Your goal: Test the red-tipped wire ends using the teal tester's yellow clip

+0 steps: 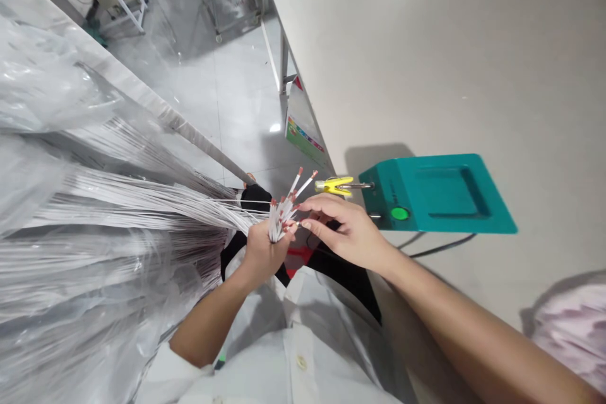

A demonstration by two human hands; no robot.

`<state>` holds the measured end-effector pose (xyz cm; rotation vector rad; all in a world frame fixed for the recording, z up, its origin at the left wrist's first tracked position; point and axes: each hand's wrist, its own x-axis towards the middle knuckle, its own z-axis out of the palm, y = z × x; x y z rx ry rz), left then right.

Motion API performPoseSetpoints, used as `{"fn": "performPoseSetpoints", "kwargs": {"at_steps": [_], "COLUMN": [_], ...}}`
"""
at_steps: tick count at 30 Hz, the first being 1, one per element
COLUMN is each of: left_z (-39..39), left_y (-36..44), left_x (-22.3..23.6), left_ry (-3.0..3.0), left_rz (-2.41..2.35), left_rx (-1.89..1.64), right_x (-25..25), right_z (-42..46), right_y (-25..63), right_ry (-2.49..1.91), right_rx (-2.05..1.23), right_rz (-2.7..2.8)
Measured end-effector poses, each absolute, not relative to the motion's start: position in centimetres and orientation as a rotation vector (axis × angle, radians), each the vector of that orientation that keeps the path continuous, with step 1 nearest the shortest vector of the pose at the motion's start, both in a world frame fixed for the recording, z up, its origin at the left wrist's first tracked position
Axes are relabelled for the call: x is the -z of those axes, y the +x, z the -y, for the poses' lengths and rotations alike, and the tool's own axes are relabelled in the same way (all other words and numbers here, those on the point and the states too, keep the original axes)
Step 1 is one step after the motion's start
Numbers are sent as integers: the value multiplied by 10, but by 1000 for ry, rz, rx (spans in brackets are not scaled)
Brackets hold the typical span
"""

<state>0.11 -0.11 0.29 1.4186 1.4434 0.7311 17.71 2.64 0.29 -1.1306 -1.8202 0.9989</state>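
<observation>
My left hand point(262, 251) is closed round a bundle of thin white wires point(280, 214) whose bare copper tips fan out upward. The wires run off to the left in long white sheaves point(118, 202) lying on clear plastic. My right hand point(343, 230) reaches in from the right, its fingertips pinching at the wire tips beside the left hand. Just beyond the right hand a teal box machine point(435, 192) with a green button point(400, 213) sits on the pale table point(449, 63). A yellow clip point(335, 185) sticks out of its left side.
Clear plastic sheeting point(52, 95) covers the wire sheaves at left. A metal rail point(189, 132) crosses above them. Glossy floor point(227, 76) with white frames lies beyond. A black cable point(440, 245) trails from the machine. Pinkish fabric point(575, 328) sits at the lower right.
</observation>
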Motion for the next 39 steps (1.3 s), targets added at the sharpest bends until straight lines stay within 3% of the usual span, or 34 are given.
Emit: {"fn": "performPoseSetpoints", "kwargs": {"at_steps": [12,20,27,39], "left_z": [4,5,7,5], "left_y": [4,3,4,-1], "left_x": [0,-2,2,1], "left_ry": [1503,1690,1678,1557], "left_rz": [-1485,-1435,-1406,-1413], "left_rx": [-700,-746,-695,-734], "right_x": [0,-2,-1,-1], "right_z": [-26,-23,-25,-27], "right_y": [182,175,174,180], "right_ry": [-1136,-1164,-1226,-956], "right_rx": [-472,-786,-711,-952], "right_rz": [2337,2142,2003,1932]}}
